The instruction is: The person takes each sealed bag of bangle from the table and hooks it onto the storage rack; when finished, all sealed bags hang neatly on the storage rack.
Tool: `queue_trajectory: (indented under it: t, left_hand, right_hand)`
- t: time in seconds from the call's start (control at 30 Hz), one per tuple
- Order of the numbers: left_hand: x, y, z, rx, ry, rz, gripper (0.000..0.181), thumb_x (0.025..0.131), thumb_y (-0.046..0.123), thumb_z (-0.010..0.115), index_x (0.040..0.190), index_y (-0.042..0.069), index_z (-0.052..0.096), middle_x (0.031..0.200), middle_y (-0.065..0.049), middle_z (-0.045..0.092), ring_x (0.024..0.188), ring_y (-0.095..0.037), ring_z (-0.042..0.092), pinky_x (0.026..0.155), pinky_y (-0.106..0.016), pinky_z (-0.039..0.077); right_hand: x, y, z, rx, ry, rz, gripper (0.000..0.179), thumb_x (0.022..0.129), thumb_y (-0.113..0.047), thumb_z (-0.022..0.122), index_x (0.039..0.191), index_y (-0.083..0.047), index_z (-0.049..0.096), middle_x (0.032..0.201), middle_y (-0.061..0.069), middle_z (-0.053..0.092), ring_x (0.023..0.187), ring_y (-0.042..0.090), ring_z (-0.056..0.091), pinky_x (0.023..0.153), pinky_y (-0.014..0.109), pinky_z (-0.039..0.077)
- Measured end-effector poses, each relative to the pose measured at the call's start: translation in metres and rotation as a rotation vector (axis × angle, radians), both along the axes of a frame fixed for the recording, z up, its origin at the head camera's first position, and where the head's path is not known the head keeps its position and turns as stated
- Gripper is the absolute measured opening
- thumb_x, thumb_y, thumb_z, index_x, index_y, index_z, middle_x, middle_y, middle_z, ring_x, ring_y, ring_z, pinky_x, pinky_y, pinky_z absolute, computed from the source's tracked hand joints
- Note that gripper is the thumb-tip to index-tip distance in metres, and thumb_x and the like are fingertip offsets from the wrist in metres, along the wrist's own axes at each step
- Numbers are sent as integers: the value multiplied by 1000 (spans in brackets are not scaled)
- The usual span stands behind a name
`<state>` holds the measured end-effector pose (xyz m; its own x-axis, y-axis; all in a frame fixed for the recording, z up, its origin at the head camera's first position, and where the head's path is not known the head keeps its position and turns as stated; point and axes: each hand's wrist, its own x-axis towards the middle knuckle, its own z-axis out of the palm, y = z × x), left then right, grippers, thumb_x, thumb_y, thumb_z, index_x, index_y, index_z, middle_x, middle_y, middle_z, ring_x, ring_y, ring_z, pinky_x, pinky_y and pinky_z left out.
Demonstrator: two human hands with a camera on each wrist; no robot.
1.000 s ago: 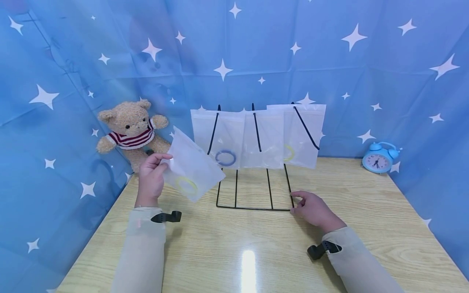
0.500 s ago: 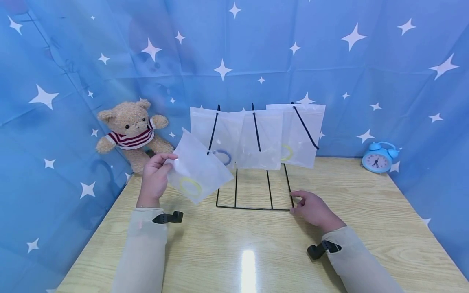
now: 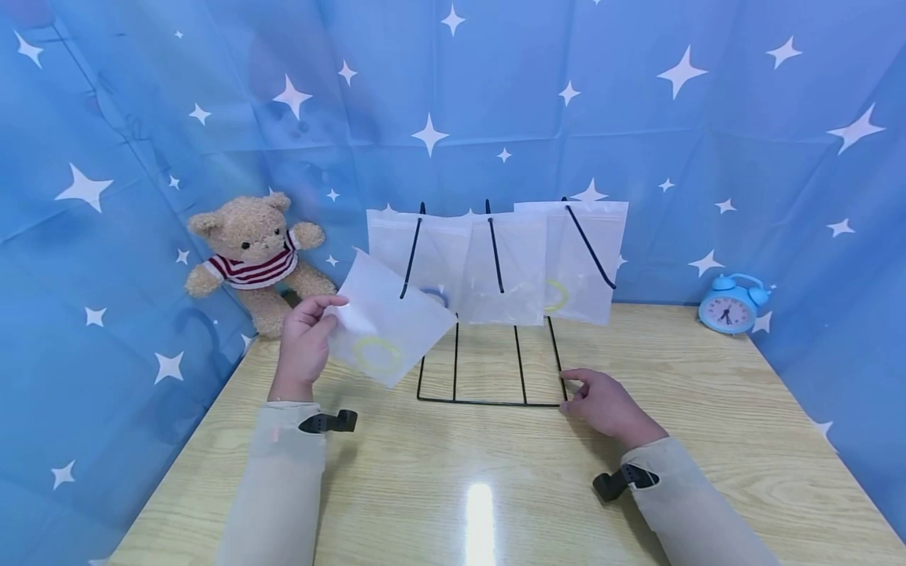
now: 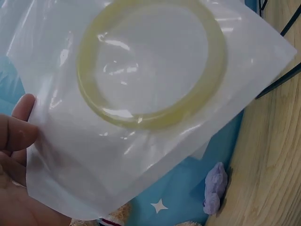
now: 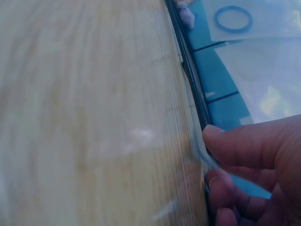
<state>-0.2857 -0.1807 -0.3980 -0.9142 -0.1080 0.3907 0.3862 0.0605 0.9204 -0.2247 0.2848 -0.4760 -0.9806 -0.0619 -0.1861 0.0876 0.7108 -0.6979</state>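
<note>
My left hand [image 3: 304,346] pinches the edge of a translucent white zip bag [image 3: 385,306], held tilted in the air left of a black wire rack [image 3: 488,404]. Inside this bag lies a yellow ring [image 4: 217,56]. The bag's right corner overlaps the rack's left side in the head view. On the rack's prongs hang three similar bags: the left bag [image 3: 442,251] holds a blue ring, partly covered by the held bag, and the right bag [image 3: 591,244] shows a yellow ring. No ring shows in the middle bag [image 3: 522,259]. My right hand [image 3: 609,405] grips the rack's base at its front right corner.
A teddy bear [image 3: 251,232] in a striped shirt sits at the back left of the wooden table [image 3: 410,479]. At the back right stands a blue alarm clock [image 3: 729,310]. Behind everything hangs a blue curtain [image 3: 495,86] with white stars.
My left hand has moved slightly right with the bag, which now covers more of the hanging bag with the blue ring. The right hand stays on the rack's corner.
</note>
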Motion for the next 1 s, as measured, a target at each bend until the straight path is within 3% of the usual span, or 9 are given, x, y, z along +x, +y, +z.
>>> queue_trajectory:
  t: [0.23,0.5,0.83,1.0]
  left_hand:
    - [0,7,-3,10,-17,22,32,99,-12,47,122,-10,68,127,3,69,102,-15,56,75,-21,49]
    - [-3,16,-6,-7,-35,52,37,98,-12,47,128,-5,68,119,4,65,84,-14,44,68,-22,41]
    - [-2,21,-8,-13,-65,-16,45,102,-9,44,140,3,64,139,-3,55,80,-11,54,63,-19,48]
    - [-3,21,-9,-22,-92,-61,46,104,-7,42,144,5,61,142,-8,56,93,-10,63,72,-21,56]
  right_hand:
    - [0,0,1,8,5,7,61,97,-17,74,152,-2,53,92,9,61,72,23,51,62,35,42]
    - [2,-2,5,11,-1,4,61,97,-17,74,152,-2,52,92,8,61,70,22,51,61,35,42]
    - [1,-1,4,8,0,5,60,96,-16,74,151,-3,54,92,8,62,70,22,52,61,35,43]
    - [1,0,1,8,6,7,61,96,-17,75,152,-2,53,92,8,62,71,22,52,61,35,43]
